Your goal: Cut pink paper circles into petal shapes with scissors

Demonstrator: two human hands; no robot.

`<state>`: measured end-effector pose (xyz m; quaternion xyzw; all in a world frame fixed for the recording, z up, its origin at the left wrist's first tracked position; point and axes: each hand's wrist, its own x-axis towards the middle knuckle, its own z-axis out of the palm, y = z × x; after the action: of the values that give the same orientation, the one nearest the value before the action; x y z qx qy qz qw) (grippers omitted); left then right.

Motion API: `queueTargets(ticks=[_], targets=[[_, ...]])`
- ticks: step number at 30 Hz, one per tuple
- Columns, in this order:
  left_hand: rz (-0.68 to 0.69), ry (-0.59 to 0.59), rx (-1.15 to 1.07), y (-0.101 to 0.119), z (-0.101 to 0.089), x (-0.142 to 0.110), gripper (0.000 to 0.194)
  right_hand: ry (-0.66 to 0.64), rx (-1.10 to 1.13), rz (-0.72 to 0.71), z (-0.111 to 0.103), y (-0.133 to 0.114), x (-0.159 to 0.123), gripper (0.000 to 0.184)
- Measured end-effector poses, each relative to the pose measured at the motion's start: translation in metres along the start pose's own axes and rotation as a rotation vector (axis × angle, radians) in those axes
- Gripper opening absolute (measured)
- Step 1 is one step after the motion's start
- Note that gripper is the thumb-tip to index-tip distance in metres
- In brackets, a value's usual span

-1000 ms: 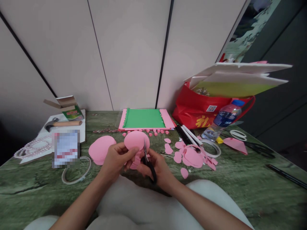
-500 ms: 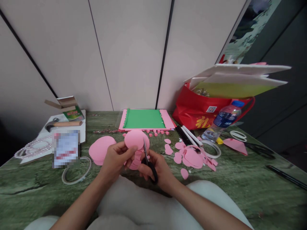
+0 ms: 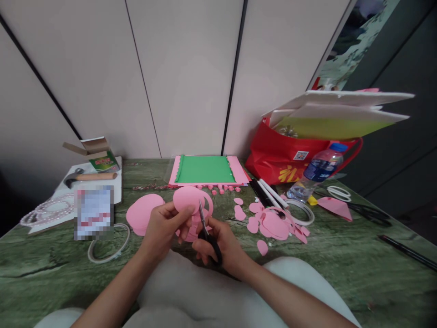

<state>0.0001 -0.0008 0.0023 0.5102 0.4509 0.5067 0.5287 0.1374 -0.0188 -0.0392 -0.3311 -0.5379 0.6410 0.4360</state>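
Between thumb and fingers, my left hand [image 3: 168, 226] pinches a round piece of pink paper [image 3: 186, 199] above the table. My right hand [image 3: 221, 246] is closed around the black handles of a pair of scissors [image 3: 212, 246]. Their blades point up and lie at the right edge of the pink paper, where a thin curved strip [image 3: 209, 203] stands off the disc. More pink paper shows below and behind my fingers, partly hidden by them. To the left lies a stack of pink paper circles [image 3: 145, 214].
Pink cut-outs [image 3: 273, 224], pens [image 3: 271, 193] and a tape roll [image 3: 300, 212] lie at right, near a tilted water bottle [image 3: 319, 173] and red bag [image 3: 269, 155]. Green paper [image 3: 206, 169] lies at the back. A hammer [image 3: 92, 176], bead string [image 3: 48, 212] and another tape roll [image 3: 109, 243] are left.
The pink disc and the scissors have shifted slightly left and down. More of the curved strip now stands apart on the right of the disc.
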Motion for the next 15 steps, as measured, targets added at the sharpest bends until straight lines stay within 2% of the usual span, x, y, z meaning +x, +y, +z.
queueTargets(ticks=[15], targets=[[-0.062,-0.04,0.079,-0.0022,-0.0008,-0.0001,0.017,0.047,0.007,-0.076,-0.0031,0.004,0.0044,0.044]])
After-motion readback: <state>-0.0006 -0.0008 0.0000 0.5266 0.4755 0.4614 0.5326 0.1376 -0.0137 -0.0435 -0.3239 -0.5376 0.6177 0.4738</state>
